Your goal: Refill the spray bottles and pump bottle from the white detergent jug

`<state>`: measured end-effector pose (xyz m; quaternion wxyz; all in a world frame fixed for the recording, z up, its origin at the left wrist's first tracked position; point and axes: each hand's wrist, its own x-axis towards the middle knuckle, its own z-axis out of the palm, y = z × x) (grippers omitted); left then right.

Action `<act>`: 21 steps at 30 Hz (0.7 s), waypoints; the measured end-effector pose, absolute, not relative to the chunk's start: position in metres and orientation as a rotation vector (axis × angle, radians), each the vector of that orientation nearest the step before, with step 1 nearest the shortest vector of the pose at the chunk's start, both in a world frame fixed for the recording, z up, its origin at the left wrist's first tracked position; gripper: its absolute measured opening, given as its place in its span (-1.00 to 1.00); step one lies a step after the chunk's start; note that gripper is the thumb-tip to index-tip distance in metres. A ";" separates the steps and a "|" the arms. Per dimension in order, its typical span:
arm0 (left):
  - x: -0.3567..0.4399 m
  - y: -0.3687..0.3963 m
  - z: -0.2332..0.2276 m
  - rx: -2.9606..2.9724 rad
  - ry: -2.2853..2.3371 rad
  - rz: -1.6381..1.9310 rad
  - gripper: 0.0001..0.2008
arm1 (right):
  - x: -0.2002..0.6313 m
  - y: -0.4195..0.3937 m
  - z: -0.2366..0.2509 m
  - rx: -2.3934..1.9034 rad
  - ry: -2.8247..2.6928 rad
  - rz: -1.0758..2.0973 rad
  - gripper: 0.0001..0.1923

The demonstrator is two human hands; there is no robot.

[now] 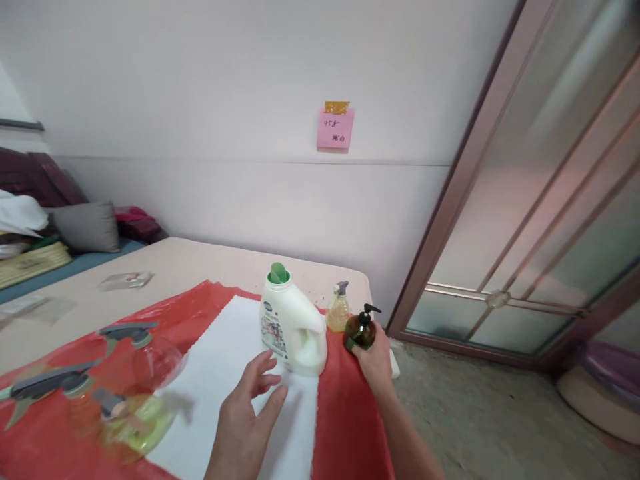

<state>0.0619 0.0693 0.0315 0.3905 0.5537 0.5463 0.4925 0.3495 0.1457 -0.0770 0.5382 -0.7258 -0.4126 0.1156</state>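
At the tabletop (175,267) edge, right hand (376,353) clasped pump bottle (360,331) (left hand (245,413), fingers apart); next move apparently required steadiness.

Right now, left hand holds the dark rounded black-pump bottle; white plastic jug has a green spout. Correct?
Wrong hand: the head view shows the right hand holding the dark bottle. The white jug does have a green spout.

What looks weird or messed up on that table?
The big white jug looks a bit odd: it has no cap on, so its green spout shows in the open neck. The red sheet is also rumpled along its far edge instead of lying flat. I can't see any puddle or breakage.
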 end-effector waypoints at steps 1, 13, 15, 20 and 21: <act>0.062 0.070 0.032 1.419 1.386 1.257 -0.50 | 0.349 0.146 -0.076 -1.738 -0.962 0.270 -0.20; 0.048 0.074 0.035 1.951 1.401 1.424 -0.77 | 0.318 0.119 -0.019 -1.701 -0.704 0.410 -0.18; 0.029 0.078 0.040 1.971 1.668 1.716 -0.76 | 0.311 0.112 -0.003 -1.670 -0.720 0.482 -0.27; -0.035 0.092 0.054 1.061 2.231 2.008 -0.54 | 0.293 0.094 0.031 -1.655 -0.735 0.602 -0.48; -0.045 0.095 0.055 0.895 2.264 1.939 -0.47 | 0.290 0.093 0.034 -1.651 -0.724 0.618 -0.49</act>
